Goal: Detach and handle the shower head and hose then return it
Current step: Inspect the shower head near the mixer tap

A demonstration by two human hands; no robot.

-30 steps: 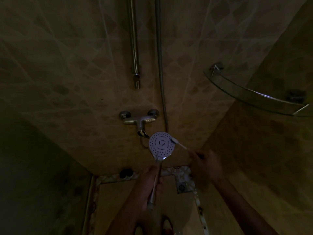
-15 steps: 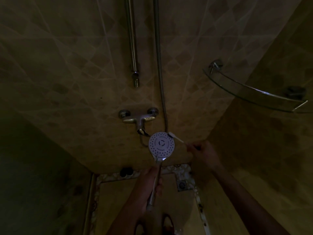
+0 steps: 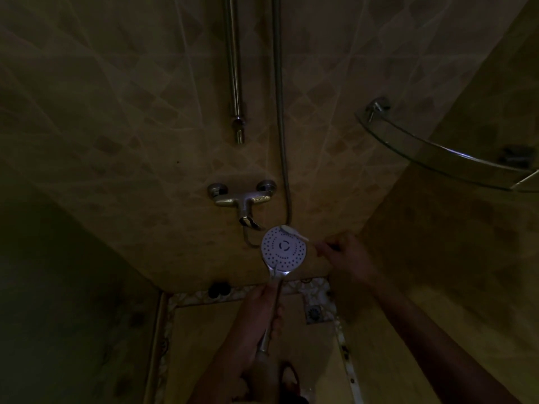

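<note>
Dim shower stall. Shower head point(image 3: 283, 248) at lower centre of frame, off its wall rail point(image 3: 233, 68), face toward camera. Left hand point(image 3: 262, 313) wrapped round the handle below it. Right hand point(image 3: 344, 255) just right of the head, pinching a small brush point(image 3: 293, 232) laid against the upper rim. Hose point(image 3: 280, 112) hanging down the wall above. Risks, as judged: wet handle slipping and striking the mixer tap point(image 3: 245, 201); brush skidding off the rim; hose snagging on return.

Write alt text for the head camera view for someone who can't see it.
In a dim tiled shower, the left hand holds a round white shower head by its handle while the right hand holds a toothbrush at its top edge.
</note>
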